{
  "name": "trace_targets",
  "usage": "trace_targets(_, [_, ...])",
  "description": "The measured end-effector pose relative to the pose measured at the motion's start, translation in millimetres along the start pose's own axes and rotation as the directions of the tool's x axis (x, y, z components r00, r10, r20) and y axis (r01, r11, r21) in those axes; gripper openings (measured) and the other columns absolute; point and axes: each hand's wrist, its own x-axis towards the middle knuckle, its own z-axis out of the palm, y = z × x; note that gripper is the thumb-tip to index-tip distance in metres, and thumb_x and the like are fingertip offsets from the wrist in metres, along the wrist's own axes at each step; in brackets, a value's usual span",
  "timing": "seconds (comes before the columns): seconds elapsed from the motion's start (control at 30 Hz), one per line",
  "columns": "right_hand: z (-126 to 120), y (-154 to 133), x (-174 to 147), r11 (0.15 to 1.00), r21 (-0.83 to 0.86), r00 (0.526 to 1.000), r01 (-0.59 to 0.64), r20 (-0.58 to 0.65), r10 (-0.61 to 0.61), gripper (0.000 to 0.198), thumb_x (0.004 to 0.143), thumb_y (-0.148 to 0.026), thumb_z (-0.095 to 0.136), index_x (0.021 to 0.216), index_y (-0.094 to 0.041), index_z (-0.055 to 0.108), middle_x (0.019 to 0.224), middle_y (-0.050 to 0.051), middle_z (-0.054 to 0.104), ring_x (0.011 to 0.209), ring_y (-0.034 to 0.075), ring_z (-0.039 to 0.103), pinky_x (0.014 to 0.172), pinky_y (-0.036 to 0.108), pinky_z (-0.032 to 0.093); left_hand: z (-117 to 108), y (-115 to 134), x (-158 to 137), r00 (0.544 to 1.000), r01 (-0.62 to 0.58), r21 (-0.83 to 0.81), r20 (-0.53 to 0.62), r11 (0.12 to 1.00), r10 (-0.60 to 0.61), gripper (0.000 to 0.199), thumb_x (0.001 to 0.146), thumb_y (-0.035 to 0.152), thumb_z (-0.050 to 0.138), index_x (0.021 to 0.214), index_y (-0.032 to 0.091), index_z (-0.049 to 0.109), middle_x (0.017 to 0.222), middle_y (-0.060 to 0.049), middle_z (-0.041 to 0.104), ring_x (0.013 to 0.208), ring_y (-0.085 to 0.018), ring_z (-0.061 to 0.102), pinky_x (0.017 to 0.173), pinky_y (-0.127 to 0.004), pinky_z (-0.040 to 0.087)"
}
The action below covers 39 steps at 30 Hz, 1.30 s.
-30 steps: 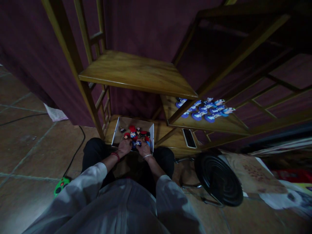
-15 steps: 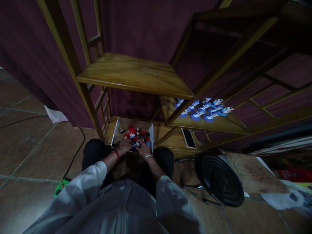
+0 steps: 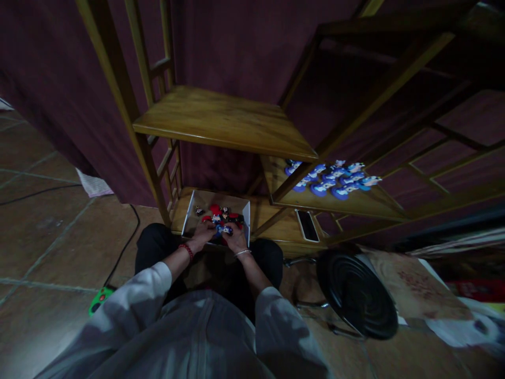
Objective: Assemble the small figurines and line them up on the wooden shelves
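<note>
A white-walled shallow box (image 3: 246,218) sits on the lowest wooden shelf in front of my knees. Over its near side, my left hand (image 3: 203,232) and my right hand (image 3: 235,238) are closed round a small blue-and-white figurine (image 3: 225,230) from either side. The figurine lies tilted, its pale end toward my right fingers. Beyond my fingertips, several red and black figurines (image 3: 224,211) lie in a loose heap in the box. One small dark figurine (image 3: 199,210) lies apart at the far left. My fingertips are partly hidden and dim.
Several blue-and-white figurines (image 3: 335,179) stand grouped on the right shelf. A phone-like dark slab with a white frame (image 3: 306,225) lies on the lower shelf. An upper wooden shelf (image 3: 224,118) overhangs the box. A black round stool (image 3: 357,295) stands right; a green device (image 3: 101,300) lies left.
Both hands have shifted slightly up and apart within the box, and the blue-and-white figurine between them shows more clearly. My view has shifted a little.
</note>
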Motion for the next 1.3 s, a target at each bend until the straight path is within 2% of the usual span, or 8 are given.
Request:
trace_targets(0.13, [-2,-2,0,1.0,0.008,1.0,-0.006,-0.026,0.006,0.021,0.069,-0.022,0.057,0.09,-0.024,0.057,0.085,-0.001,0.065,0.079,0.016,0.06,0.075,0.03,0.048,0,2,-6,1.0,0.024,-0.176,-0.003,0.984,-0.025,0.012,0.075,0.01,0.052,0.087,0.013,0.055,0.093,-0.006,0.064,0.084,-0.013,0.062,0.072,-0.025,0.053])
trace_targets(0.23, [-3,-3,0,0.999,0.019,0.999,-0.032,-0.022,0.032,0.021,0.069,-0.024,0.058,0.09,-0.024,0.057,0.086,-0.001,0.065,0.079,0.016,0.06,0.074,0.03,0.048,0,1,-8,0.998,0.059,-0.363,-0.002,0.93,-0.065,0.01,0.073,0.011,0.057,0.083,0.013,0.055,0.091,-0.006,0.064,0.082,-0.014,0.063,0.073,-0.027,0.053])
trace_targets(0.37, [-4,-4,-2,0.998,0.033,0.998,-0.053,-0.027,0.054,0.02,0.069,-0.026,0.058,0.089,-0.023,0.058,0.086,0.0,0.064,0.079,0.016,0.06,0.073,0.029,0.048,1,-4,-7,0.996,0.085,-0.464,0.014,0.882,-0.089,0.01,0.071,0.012,0.06,0.081,0.013,0.056,0.085,-0.005,0.066,0.08,-0.014,0.064,0.075,-0.03,0.054])
trace_targets(0.57, [-4,-3,-2,0.997,0.063,0.998,-0.048,-0.041,0.05,0.021,0.069,-0.03,0.058,0.088,-0.022,0.057,0.084,0.001,0.064,0.078,0.018,0.06,0.075,0.031,0.047,2,-10,-3,0.995,0.094,-0.531,0.033,0.842,-0.09,0.02,0.067,0.019,0.067,0.084,0.012,0.058,0.081,-0.006,0.067,0.077,-0.015,0.064,0.079,-0.034,0.053])
trace_targets(0.7, [-3,-1,-1,0.995,0.085,0.998,-0.055,-0.034,0.058,0.024,0.069,-0.032,0.057,0.089,-0.02,0.058,0.085,0.003,0.064,0.077,0.018,0.06,0.075,0.032,0.047,1,-11,-3,0.994,0.106,-0.586,0.051,0.803,-0.094,0.022,0.067,0.017,0.068,0.086,0.011,0.059,0.078,-0.005,0.067,0.073,-0.013,0.064,0.079,-0.033,0.053])
trace_targets(0.93, [-1,-2,-2,0.991,0.109,0.996,-0.074,-0.043,0.079,0.026,0.067,-0.035,0.055,0.088,-0.019,0.058,0.082,0.003,0.065,0.075,0.02,0.06,0.073,0.034,0.047,1,-11,-3,0.993,0.113,-0.691,0.051,0.714,-0.107,0.02,0.059,0.011,0.074,0.075,0.011,0.06,0.068,-0.003,0.066,0.065,-0.013,0.063,0.074,-0.033,0.052])
trace_targets(1.3, [-1,-4,0,0.992,0.121,0.996,-0.021,-0.08,0.031,0.025,0.066,-0.033,0.054,0.087,-0.021,0.059,0.086,0.002,0.065,0.081,0.02,0.059,0.078,0.037,0.046,0,-9,-5,0.993,0.115,-0.719,0.062,0.686,-0.102,0.02,0.059,0.009,0.073,0.072,0.011,0.059,0.065,-0.002,0.065,0.062,-0.013,0.062,0.069,-0.03,0.053])
